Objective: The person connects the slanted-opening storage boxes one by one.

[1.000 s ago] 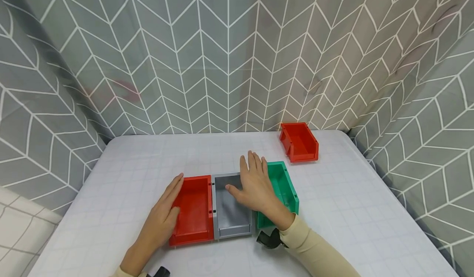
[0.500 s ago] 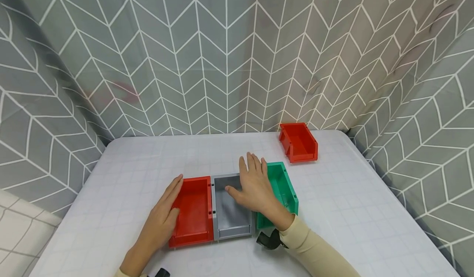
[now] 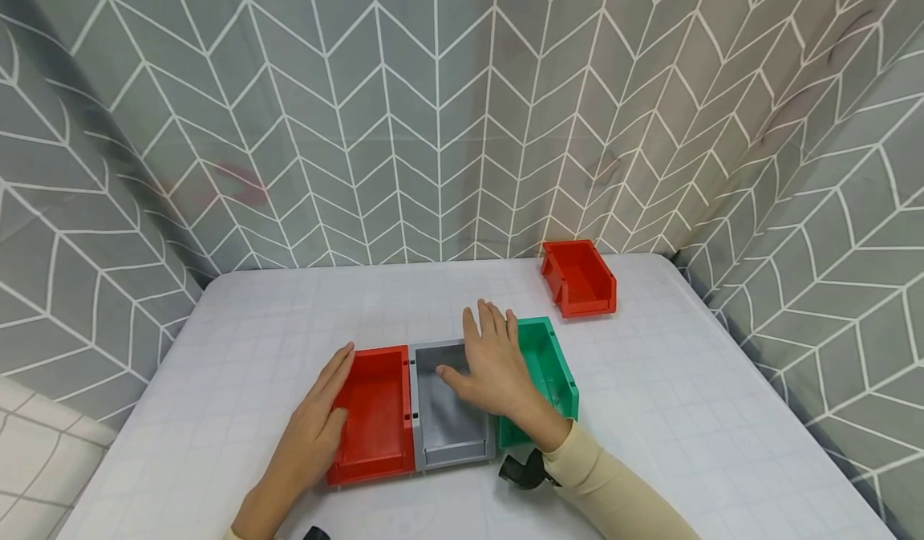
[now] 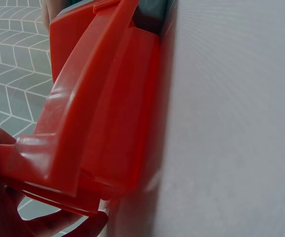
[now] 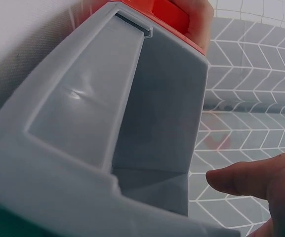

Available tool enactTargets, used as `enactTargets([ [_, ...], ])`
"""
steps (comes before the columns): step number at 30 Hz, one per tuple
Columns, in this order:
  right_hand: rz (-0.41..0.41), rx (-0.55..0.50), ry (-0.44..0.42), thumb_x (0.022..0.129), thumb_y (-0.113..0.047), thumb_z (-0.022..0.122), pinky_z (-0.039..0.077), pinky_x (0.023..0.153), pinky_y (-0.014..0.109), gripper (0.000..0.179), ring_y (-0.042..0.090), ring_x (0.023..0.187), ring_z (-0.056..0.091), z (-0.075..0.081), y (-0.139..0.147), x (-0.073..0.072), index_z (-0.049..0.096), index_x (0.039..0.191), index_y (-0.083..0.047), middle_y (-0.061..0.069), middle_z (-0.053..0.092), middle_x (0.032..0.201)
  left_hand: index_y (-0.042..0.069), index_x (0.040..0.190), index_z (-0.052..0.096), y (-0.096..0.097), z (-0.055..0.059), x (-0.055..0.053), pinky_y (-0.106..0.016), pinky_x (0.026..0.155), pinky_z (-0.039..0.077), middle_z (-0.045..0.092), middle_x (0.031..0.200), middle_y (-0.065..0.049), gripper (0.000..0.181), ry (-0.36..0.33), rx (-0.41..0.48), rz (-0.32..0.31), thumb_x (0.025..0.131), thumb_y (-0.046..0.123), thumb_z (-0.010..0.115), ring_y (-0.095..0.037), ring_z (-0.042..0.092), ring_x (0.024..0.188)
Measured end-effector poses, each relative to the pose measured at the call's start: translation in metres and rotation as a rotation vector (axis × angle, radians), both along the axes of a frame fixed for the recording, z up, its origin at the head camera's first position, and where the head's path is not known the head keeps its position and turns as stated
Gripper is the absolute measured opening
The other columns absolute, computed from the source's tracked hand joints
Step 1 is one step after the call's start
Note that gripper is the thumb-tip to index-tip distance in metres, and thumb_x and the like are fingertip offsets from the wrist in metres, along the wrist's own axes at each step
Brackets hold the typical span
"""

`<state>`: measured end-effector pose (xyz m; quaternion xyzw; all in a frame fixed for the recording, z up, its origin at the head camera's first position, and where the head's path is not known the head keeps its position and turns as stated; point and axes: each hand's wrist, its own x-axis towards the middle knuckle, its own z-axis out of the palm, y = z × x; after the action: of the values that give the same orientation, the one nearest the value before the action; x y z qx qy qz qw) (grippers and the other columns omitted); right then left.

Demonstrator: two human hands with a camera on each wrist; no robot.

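Head view: three bins in a row on the white table [image 3: 686,412]: red bin [image 3: 375,416], grey bin [image 3: 447,408], green bin [image 3: 549,367], sides touching. Left hand [image 3: 310,436], fingers straight and together, presses the red bin's outer wall. Right hand [image 3: 494,363] lies flat over grey and green, fingers slightly spread. Second red bin [image 3: 580,277] well apart by the chevron curtain [image 3: 433,107]. No readable writing.

Left wrist: red bin fills view, palm against it.

Right wrist: grey bin interior, thumb extended.

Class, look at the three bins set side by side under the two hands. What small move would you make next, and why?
Probably press the green bin leftward with the right hand, while the left hand braces the red bin. Red and grey bin already sit flush; the green one sits slightly farther back, so the row looks uneven.
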<state>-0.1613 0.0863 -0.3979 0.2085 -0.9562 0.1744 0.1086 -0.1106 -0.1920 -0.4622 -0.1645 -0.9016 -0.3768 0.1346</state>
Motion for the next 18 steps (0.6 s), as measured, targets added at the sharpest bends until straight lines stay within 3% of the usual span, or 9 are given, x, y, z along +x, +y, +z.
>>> enactTargets([
  [18, 0.012, -0.001, 0.014, 0.09, -0.044, 0.075, 0.007, 0.12, 0.068, 0.086, 0.048, 0.147, 0.026, -0.004, 0.0001, -0.0017, 0.045, 0.15, 0.009, 0.034, 0.032, 0.158, 0.007, 0.164, 0.03, 0.0014, 0.0024, 0.0007, -0.058, 0.102, 0.043, 0.029, 0.168, -0.006, 0.08, 0.003, 0.014, -0.001, 0.091, -0.006, 0.058, -0.036, 0.035, 0.148],
])
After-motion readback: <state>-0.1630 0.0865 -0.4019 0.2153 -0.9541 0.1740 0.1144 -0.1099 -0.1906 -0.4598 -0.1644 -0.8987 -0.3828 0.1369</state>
